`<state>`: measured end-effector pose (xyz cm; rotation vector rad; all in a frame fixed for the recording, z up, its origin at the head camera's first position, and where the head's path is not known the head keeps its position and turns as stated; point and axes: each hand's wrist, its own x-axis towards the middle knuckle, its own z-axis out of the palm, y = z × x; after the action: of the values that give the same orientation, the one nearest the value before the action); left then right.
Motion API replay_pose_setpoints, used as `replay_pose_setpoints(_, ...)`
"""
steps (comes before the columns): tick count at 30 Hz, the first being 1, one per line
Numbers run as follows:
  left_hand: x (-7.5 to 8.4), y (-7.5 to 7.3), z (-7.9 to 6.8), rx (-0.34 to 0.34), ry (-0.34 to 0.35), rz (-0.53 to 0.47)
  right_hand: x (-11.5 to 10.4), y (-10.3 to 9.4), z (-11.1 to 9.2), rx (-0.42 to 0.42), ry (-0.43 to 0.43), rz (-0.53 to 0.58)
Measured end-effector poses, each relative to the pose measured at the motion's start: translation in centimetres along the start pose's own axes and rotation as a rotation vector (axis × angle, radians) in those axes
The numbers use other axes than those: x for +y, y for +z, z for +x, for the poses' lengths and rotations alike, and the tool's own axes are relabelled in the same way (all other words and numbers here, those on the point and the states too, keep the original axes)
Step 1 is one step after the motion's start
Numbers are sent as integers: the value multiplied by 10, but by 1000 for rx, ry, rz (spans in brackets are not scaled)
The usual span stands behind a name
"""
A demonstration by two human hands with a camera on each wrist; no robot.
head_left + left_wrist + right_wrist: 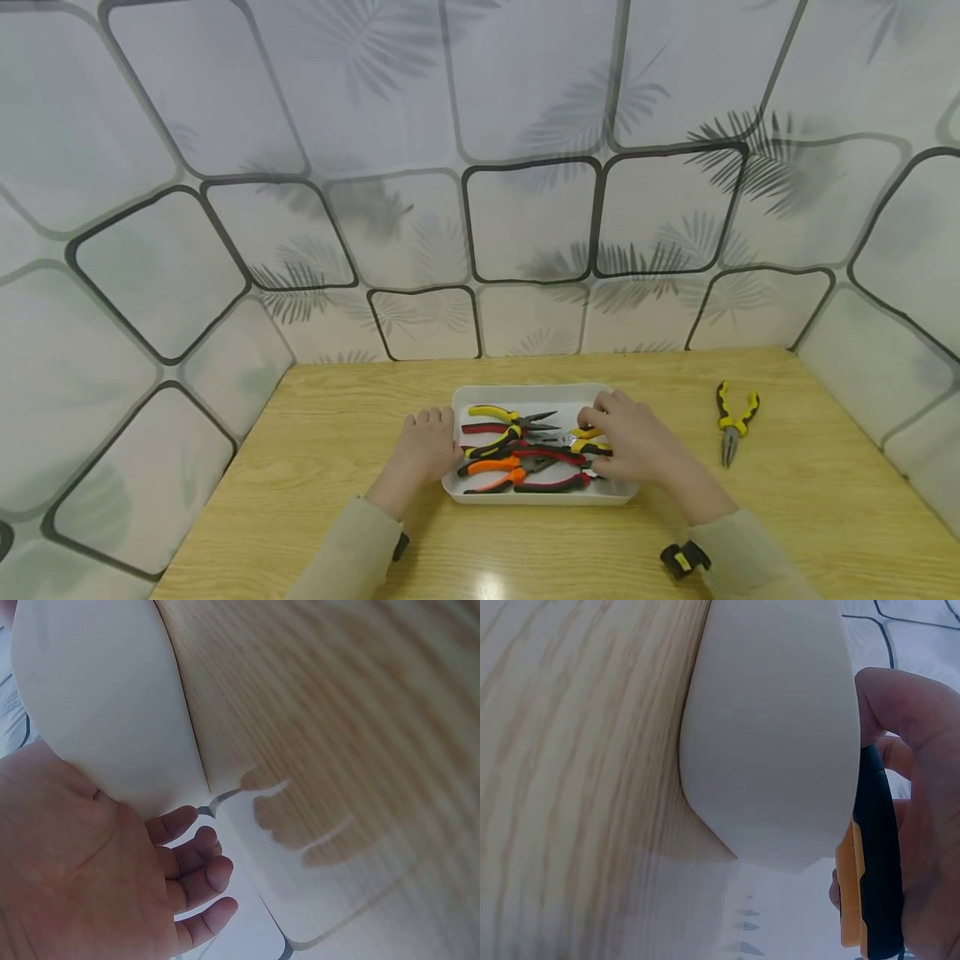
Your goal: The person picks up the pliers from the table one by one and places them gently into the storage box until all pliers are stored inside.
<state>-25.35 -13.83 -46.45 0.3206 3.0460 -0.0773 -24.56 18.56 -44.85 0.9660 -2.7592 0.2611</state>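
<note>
A white tray (540, 498) holds several pliers in a heap, among them a yellow-handled long-nose pair (491, 412) and an orange-and-black pair (491, 467). At the tray's left end, my left hand (427, 442) rests against the wall; in the left wrist view its fingers (199, 889) are loosely bent beside the outside wall. Over the right end, my right hand (630, 437) grips yellow-and-black pliers (588, 433) by the handles, their jaws pointing left among the other tools. The right wrist view shows a black-and-yellow handle (877, 862) within that hand, beside the tray's rim.
Another pair of yellow-and-black pliers (731, 429) lies on the wooden table (337, 400) to the right of the tray, jaws toward me. Patterned cloth (532, 217) stands behind the table and along both sides.
</note>
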Motion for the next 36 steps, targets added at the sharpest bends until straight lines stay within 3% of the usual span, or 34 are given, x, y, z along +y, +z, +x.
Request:
replay_pose_setpoints(20, 1, -2, -2, 7, 1, 5, -8, 8, 11, 1, -19, 3)
replay_pose_setpoints(29, 1, 3, 1, 8, -5, 4, -12, 14, 18, 74, -74, 27)
replay_pose_setpoints(36, 1, 4, 2, 19, 1, 6, -13, 18, 25, 62, -62, 3)
